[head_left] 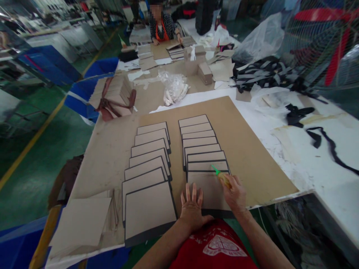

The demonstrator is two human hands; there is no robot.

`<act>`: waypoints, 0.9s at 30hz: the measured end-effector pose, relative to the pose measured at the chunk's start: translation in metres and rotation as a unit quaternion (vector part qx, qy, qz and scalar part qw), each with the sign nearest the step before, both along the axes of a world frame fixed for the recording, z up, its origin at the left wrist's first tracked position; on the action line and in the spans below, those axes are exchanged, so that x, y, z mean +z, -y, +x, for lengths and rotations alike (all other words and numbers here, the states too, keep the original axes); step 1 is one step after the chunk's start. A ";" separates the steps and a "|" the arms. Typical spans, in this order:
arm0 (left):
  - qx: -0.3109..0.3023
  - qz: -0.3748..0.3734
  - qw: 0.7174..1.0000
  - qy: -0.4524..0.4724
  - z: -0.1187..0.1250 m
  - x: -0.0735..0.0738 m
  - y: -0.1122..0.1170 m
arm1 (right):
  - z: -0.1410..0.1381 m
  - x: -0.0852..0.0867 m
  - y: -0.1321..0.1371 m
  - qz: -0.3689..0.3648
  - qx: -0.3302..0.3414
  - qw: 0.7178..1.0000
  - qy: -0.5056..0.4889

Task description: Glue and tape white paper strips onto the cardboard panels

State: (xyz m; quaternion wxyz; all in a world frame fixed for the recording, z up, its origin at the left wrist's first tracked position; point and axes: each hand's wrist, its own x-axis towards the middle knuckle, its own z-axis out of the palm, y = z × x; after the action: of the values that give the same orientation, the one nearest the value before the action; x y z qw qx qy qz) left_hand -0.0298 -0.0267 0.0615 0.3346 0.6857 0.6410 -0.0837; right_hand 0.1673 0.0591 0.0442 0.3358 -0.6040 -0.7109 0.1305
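left hand (pixel 192 207) flat, fingers spread, pinning nearest panel (pixel 206 188); right hand (pixel 235 192) closed round green-tipped tool (pixel 219 174) at its far edge; if left-hand pressure slackens, panel could slide and tip wander off line

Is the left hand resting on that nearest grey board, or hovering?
Touching. The head view shows the left hand lying flat, fingers spread, on the nearest board. The right hand grips a green-tipped tool.
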 end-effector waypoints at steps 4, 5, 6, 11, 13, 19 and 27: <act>0.004 -0.009 1.000 0.009 -0.001 0.001 0.000 | -0.033 0.001 0.004 -0.023 0.062 0.998 -0.017; 0.004 -0.010 1.000 0.012 -0.001 0.002 -0.001 | -0.041 0.002 0.005 -0.027 0.078 0.996 -0.025; 0.003 -0.012 1.000 0.015 -0.001 0.003 -0.001 | -0.048 0.003 0.005 -0.027 0.091 0.995 -0.032; 0.006 -0.011 0.999 0.030 -0.001 0.004 0.000 | -0.049 0.005 0.003 -0.019 0.085 0.996 -0.024; 0.009 -0.005 1.000 0.029 -0.002 0.003 0.001 | -0.031 0.006 0.002 -0.007 0.053 0.999 -0.002; 0.007 -0.001 0.999 0.031 -0.002 0.001 0.001 | 0.032 0.004 0.004 0.019 -0.047 0.996 0.067; 0.005 -0.012 1.000 0.024 -0.002 0.002 0.000 | -0.028 0.004 0.003 0.007 0.067 0.997 0.044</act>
State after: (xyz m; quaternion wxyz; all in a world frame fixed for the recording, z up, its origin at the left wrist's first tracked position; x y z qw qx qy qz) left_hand -0.0315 -0.0264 0.0639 0.3580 0.6804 0.6352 -0.0734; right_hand 0.1389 0.0559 0.0486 0.2989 -0.5579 -0.7647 0.1208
